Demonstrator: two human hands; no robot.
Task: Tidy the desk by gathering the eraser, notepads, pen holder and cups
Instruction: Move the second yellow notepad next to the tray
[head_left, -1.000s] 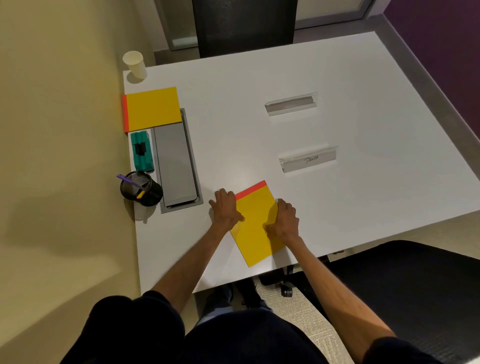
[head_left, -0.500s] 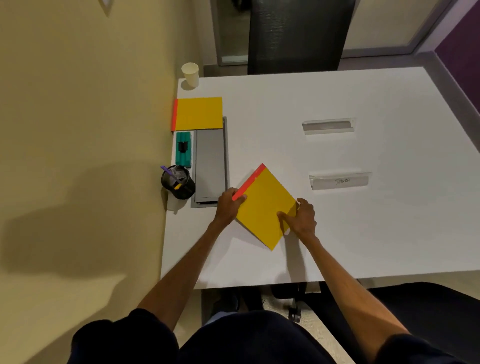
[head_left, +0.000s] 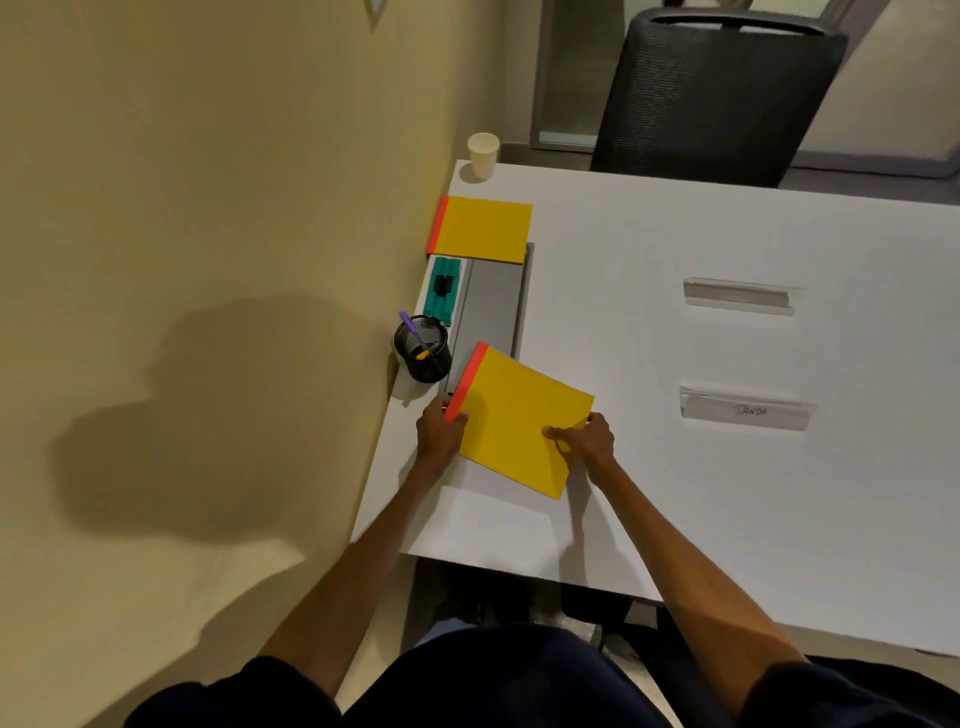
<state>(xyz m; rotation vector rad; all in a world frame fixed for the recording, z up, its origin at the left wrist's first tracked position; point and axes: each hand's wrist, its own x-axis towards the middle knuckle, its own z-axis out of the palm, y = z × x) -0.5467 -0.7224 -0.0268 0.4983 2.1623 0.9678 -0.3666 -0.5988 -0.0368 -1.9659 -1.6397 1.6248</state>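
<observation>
White desk (head_left: 675, 260) fills the right half of the view, pushed against a beige wall (head_left: 208, 208), with a black mesh office chair (head_left: 717, 93) at 12 o'clock cut off by the top edge. The desk's right end runs out of frame. Two clear plastic nameplate holders (head_left: 737, 296) lie at 3 o'clock; the nearer one bears handwriting too small to read. A grey recessed cable hatch (head_left: 493, 301) is partly hidden under the near yellow notepad with a red binding strip (head_left: 519, 421), which is tilted, its far corner over the hatch. The left hand (head_left: 439, 428) pinches its red-bound corner, thumb on top; the right hand (head_left: 587, 441) clamps the opposite edge, fingers hidden beneath. At 11 o'clock along the wall sit a black mesh pen holder (head_left: 422, 351) with a purple pen, a teal whiteboard eraser (head_left: 442, 288), a second yellow notepad (head_left: 480, 228) and a pale paper cup (head_left: 483, 155).
</observation>
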